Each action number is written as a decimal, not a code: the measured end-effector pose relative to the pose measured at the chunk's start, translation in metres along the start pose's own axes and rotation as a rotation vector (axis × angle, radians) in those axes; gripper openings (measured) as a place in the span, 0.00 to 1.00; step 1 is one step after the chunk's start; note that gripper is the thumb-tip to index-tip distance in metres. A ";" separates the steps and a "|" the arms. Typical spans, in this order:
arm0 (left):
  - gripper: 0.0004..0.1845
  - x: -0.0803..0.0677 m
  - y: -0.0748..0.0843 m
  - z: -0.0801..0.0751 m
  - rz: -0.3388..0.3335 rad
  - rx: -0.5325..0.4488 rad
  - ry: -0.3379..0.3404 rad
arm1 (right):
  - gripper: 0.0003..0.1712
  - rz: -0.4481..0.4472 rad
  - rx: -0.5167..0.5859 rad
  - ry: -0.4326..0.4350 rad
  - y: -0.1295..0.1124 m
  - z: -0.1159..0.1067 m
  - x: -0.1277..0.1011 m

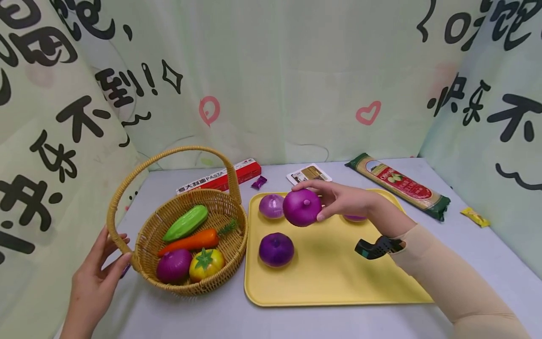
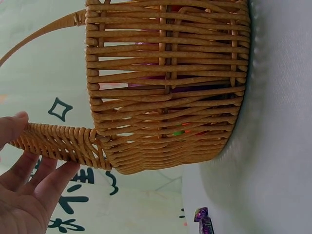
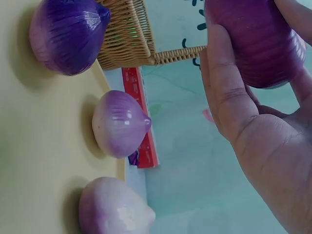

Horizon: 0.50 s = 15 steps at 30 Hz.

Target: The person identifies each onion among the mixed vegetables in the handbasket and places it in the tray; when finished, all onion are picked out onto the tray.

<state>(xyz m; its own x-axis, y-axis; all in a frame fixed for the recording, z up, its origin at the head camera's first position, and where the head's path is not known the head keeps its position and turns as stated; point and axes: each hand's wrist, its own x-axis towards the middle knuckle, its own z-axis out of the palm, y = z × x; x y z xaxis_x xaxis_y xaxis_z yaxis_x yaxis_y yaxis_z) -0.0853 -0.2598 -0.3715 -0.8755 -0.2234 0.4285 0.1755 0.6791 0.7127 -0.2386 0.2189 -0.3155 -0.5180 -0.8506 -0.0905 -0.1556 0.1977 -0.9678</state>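
A purple onion [image 1: 301,207] is gripped by the right hand [image 1: 345,202], raised above the yellow tray [image 1: 330,287]. In the right wrist view, fingers and thumb wrap this onion [image 3: 258,44]. On the tray sit a dark purple onion [image 1: 276,249], a pale purple onion [image 1: 271,206] and another onion [image 1: 354,218] mostly hidden behind the right arm. The left hand [image 1: 95,278] holds the handle of the wicker basket [image 1: 230,270] near its base, thumb on one side and fingers on the other. Inside the basket lie a cucumber [image 1: 186,223], a carrot [image 1: 195,242], a purple onion [image 1: 174,266] and a yellow tomato [image 1: 207,264].
Behind the basket lies a red pasta box [image 1: 228,176], with a purple candy [image 1: 259,182] beside it. A small flat package [image 1: 309,173] is behind the tray. At the right are a green-ended noodle packet [image 1: 402,186] and a yellow candy [image 1: 475,217]. Printed curtains enclose the table.
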 end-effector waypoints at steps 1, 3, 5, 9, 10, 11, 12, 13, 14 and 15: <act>0.42 0.000 0.000 0.000 0.004 0.000 0.001 | 0.37 0.007 0.011 -0.008 0.001 0.000 -0.003; 0.42 0.000 0.000 0.000 0.003 0.003 0.000 | 0.38 0.016 0.021 -0.022 0.004 0.001 -0.007; 0.42 0.001 0.000 -0.001 -0.009 0.013 -0.003 | 0.38 0.021 0.018 -0.025 0.006 0.002 -0.011; 0.42 0.001 0.001 -0.001 -0.024 0.023 -0.003 | 0.38 0.040 -0.004 0.018 0.010 0.004 -0.017; 0.42 0.001 0.001 -0.001 -0.025 0.023 -0.003 | 0.38 0.049 -0.003 0.034 0.011 0.004 -0.019; 0.42 0.001 0.000 -0.001 -0.024 0.024 -0.002 | 0.39 0.055 -0.001 0.047 0.012 0.005 -0.020; 0.42 0.001 0.000 -0.001 -0.019 0.021 -0.001 | 0.39 0.066 0.001 0.059 0.013 0.005 -0.022; 0.42 0.001 0.000 -0.001 -0.014 0.020 0.000 | 0.39 0.071 0.003 0.067 0.015 0.005 -0.023; 0.42 0.001 0.000 -0.001 -0.011 0.019 0.000 | 0.39 0.070 0.008 0.068 0.017 0.005 -0.024; 0.42 0.001 0.000 -0.001 -0.011 0.019 -0.002 | 0.39 0.065 0.010 0.068 0.020 0.004 -0.025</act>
<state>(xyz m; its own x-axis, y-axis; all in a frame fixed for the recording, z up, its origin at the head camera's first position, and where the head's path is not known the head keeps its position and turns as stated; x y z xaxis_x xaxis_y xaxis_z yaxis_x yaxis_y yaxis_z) -0.0857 -0.2607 -0.3709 -0.8780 -0.2299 0.4198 0.1572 0.6900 0.7065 -0.2252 0.2419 -0.3336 -0.5824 -0.8013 -0.1371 -0.1115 0.2458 -0.9629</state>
